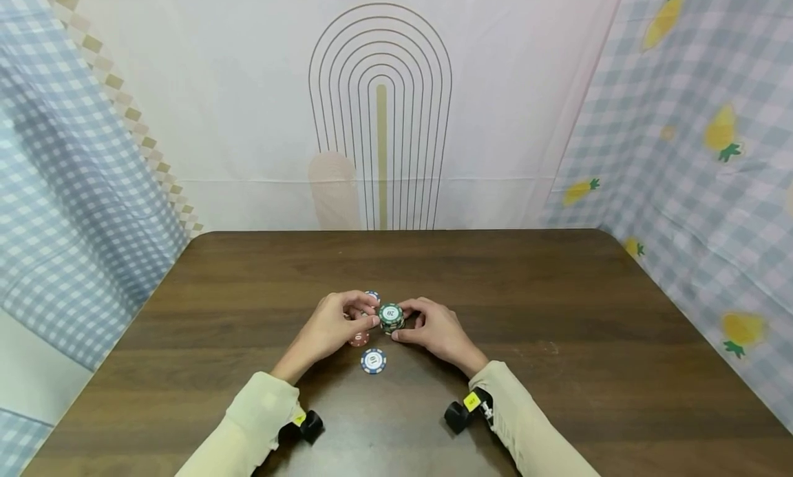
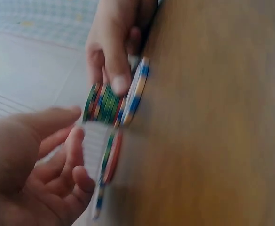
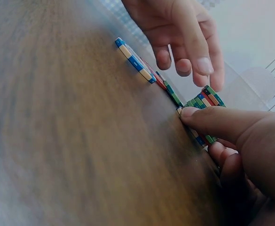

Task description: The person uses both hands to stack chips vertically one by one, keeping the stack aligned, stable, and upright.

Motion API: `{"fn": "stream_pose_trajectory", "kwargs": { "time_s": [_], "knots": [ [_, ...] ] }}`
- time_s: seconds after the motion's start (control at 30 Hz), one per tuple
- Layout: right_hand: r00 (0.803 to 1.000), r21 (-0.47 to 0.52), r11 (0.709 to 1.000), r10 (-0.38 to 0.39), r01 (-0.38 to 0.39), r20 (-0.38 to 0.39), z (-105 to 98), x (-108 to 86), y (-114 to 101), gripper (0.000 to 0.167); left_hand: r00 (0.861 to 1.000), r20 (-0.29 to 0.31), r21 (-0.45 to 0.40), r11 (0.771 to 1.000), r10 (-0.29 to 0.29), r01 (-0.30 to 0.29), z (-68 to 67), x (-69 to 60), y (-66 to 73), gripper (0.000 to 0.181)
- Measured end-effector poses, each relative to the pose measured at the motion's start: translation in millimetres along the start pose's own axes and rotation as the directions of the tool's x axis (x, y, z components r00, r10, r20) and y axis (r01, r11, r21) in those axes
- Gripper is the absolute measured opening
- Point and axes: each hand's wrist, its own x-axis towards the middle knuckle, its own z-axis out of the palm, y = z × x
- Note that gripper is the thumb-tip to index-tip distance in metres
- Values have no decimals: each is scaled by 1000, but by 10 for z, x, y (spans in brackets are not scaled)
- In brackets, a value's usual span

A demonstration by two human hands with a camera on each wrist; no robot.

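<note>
Right hand (image 3: 257,146) pinches the chip stack (image 1: 392,316) by its sides.

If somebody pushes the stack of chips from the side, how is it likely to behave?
The chip stack shows separate disc edges, so a push would probably make chips slide apart. Lying flat rather than on their rims, they seem unlikely to roll. The right hand grips the sides, which should steady it somewhat.

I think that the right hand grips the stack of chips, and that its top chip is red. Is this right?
Not quite: the top chip is green, not red, as the head view shows. The right hand does grip the stack.
</note>
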Motion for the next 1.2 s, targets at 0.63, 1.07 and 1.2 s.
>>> {"fn": "stream_pose_trajectory", "kwargs": {
  "time_s": [0.63,1.07,1.2],
  "knots": [
    [1000,-10,1000,-21,21,0,-4,10,30,45,969,240,470,867,57,-167,-368,-50,-25,21],
    [1000,-8,1000,-22,22,-1,1,15,46,44,993,96,642,767,-70,-8,-229,-59,76,33],
    [1000,-9,1000,-30,30,-4,-2,13,50,44,992,107,631,776,-71,-13,-209,-62,83,26]
  ]
}}
